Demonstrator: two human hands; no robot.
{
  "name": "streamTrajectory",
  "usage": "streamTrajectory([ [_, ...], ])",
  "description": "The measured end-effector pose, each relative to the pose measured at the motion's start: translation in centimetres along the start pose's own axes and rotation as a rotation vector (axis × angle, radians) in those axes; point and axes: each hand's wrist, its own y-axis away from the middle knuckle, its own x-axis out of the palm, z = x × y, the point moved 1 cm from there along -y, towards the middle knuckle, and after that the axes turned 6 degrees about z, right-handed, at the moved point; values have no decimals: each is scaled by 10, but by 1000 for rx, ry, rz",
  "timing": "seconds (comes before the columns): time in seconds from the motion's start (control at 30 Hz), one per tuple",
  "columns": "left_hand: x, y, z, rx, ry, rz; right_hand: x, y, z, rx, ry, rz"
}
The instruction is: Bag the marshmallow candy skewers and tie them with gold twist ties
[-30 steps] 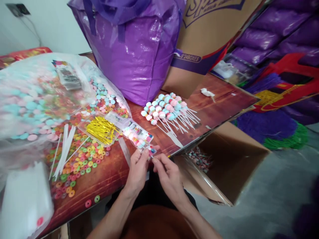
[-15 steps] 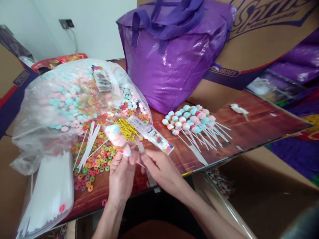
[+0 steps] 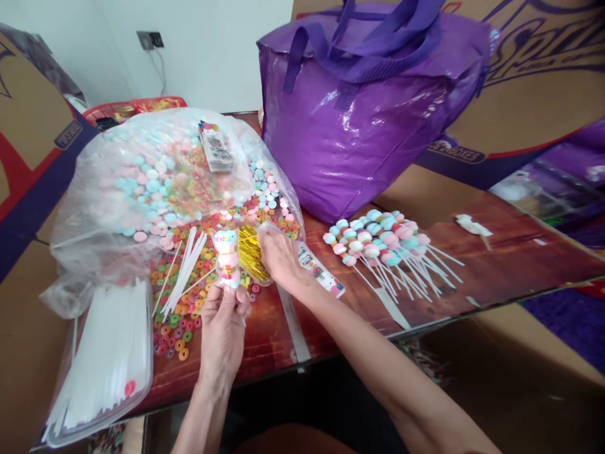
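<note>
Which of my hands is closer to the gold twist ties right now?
Right. The right hand touches the gold twist ties at their right edge; the left hand is just below them, holding the bagged candy skewer.

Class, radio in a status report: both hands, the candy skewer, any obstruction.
Left hand shut on candy skewer, upright. Right hand at gold twist ties, grip unclear. Loose candy rings beneath.
</note>
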Motion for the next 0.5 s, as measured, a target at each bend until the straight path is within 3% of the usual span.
streamTrajectory([
  [0.33, 3, -3, -3, 12, -6, -52, -5, 12, -6, -15, -78, 0],
  [0.5, 7, -3, -2, 48, -61, -44, -6, 16, -14, 4, -212, -107],
])
